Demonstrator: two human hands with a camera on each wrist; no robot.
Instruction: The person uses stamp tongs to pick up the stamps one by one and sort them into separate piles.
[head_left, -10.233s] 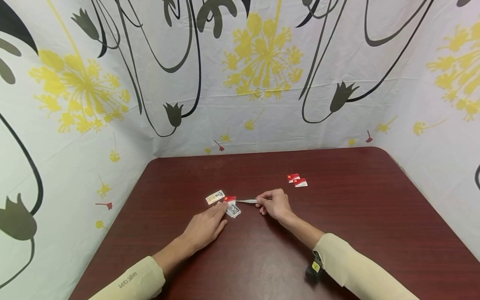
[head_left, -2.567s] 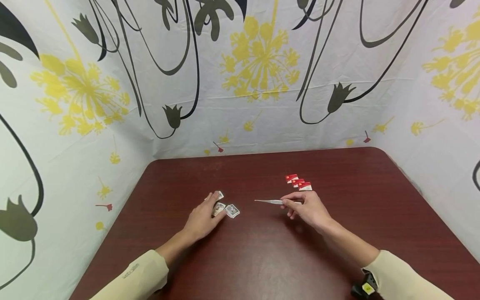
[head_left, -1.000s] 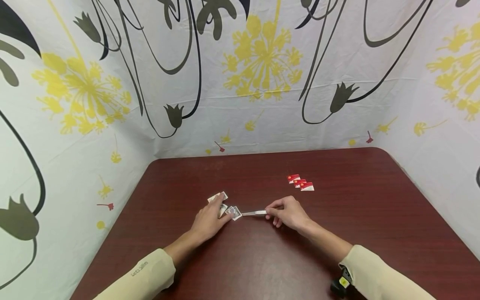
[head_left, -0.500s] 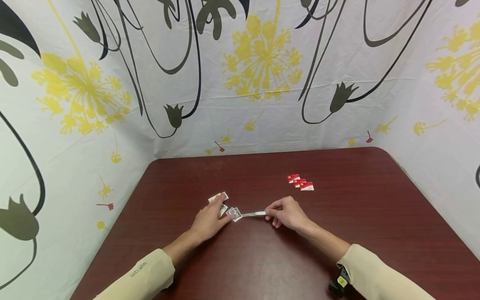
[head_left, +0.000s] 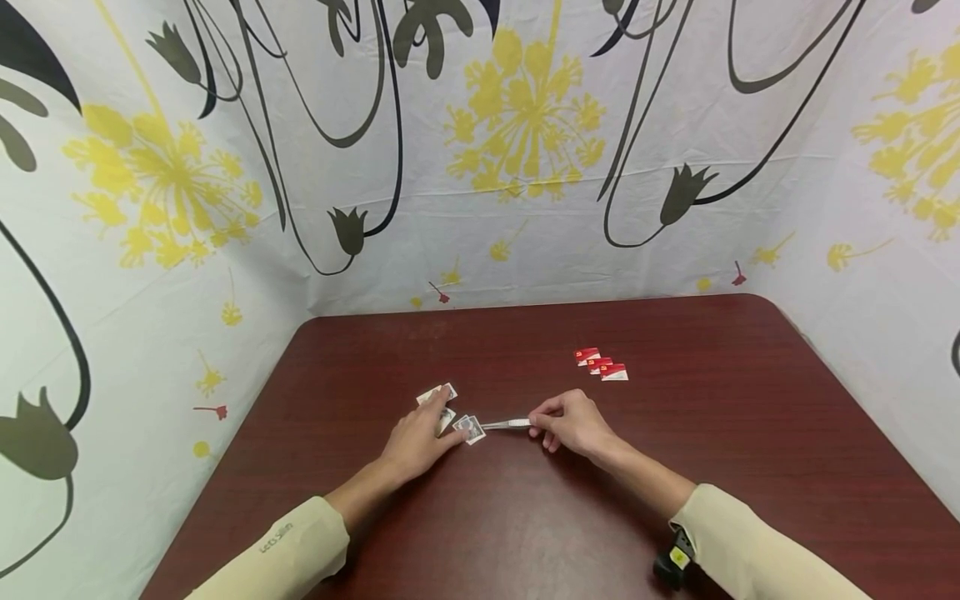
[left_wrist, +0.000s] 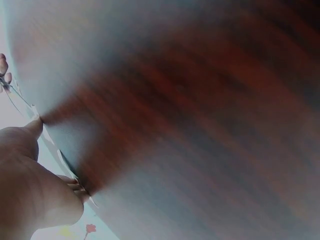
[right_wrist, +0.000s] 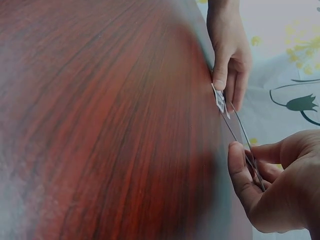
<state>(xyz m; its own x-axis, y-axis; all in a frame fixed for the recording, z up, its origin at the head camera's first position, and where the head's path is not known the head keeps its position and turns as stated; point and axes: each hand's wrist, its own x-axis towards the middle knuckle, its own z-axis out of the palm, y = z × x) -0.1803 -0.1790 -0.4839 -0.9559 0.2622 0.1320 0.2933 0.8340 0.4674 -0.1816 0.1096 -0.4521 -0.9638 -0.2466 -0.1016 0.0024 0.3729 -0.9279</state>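
Observation:
My left hand (head_left: 414, 440) rests on the table with fingers spread, over a pale stamp (head_left: 452, 390) at the back and another stamp (head_left: 446, 417) partly hidden under it. Its thumb presses the edge of a small pile of grey-and-white stamps (head_left: 472, 425). From the right, my right hand (head_left: 573, 423) pinches a pair of tweezers (head_left: 512, 423), whose tips are right at the pile's right edge. The tweezers' prongs (right_wrist: 240, 129) stand apart in the right wrist view. In the left wrist view, the left hand (left_wrist: 30, 185) touches the tabletop with thumb and fingertips.
Three red-and-white stamps (head_left: 601, 365) lie overlapping in a slanted row farther back on the right. The dark red wooden table (head_left: 510, 525) has rounded far corners. A patterned cloth (head_left: 420, 167) hangs behind and on both sides.
Ten seconds ago two red stamps lay at the right and one by the left hand; now three lie at the right. The tweezers have since come to the grey pile, whose stamps have fanned out slightly.

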